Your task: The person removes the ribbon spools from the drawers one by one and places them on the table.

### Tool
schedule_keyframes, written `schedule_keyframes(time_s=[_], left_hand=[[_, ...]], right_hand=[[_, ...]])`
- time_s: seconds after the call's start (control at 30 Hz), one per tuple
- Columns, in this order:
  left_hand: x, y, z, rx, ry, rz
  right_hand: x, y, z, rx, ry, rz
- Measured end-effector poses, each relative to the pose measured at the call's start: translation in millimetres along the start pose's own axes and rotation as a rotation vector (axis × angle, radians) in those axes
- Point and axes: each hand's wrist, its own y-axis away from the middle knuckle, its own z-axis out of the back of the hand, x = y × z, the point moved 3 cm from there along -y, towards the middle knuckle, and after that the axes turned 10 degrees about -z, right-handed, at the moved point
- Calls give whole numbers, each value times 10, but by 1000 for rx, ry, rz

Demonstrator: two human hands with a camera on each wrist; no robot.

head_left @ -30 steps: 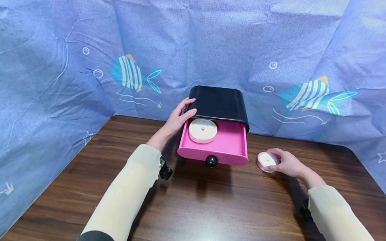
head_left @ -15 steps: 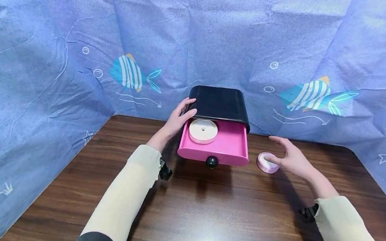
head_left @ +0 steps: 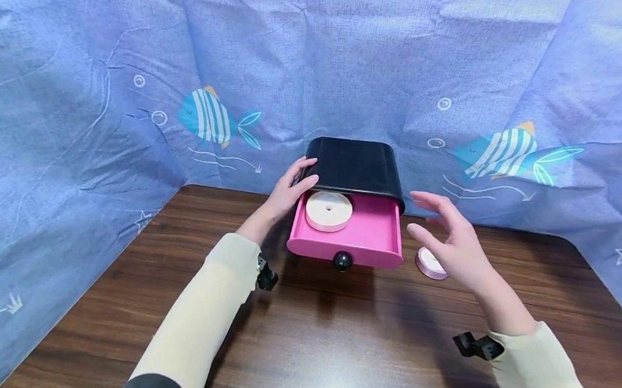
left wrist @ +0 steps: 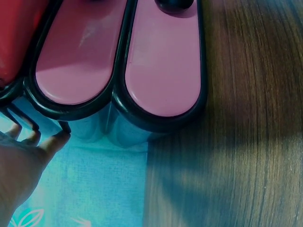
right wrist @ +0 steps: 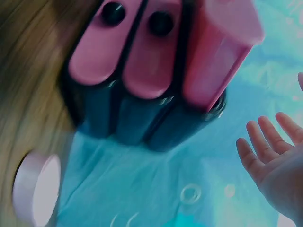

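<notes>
A small black cabinet stands at the back of the table, its top pink drawer pulled out. Inside, to the left, lies a wide cream ribbon spool. My left hand rests against the cabinet's left side, its fingers lightly bent at the top edge; in the left wrist view its fingertips meet the dark casing. Between the drawer and a smaller pink ribbon spool on the table, my right hand is raised, fingers spread and nothing in them. It partly covers that spool in the head view.
Two lower pink drawers, one seen in the right wrist view with its black knob, are pushed in. A blue fish-print cloth hangs right behind the cabinet. The brown wooden table extends toward me.
My right hand has let go of the smaller ribbon spool, lifted off it, and moved up and left toward the drawer. The left hand has stayed at the cabinet.
</notes>
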Motion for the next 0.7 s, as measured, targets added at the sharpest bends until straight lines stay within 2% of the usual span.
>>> schedule_keyframes(time_s=[0.2,0.4,0.7], left_hand=[[-16,7,-9,1,12,0],[-17,6,-3,0,-4,-1],[-25,2,-15,2,17,-5]], right_hand=[[155,-76,-247,58,-24,25],[190,-208,-440,122,1,26],[127,-380,-589,276,51,-47]])
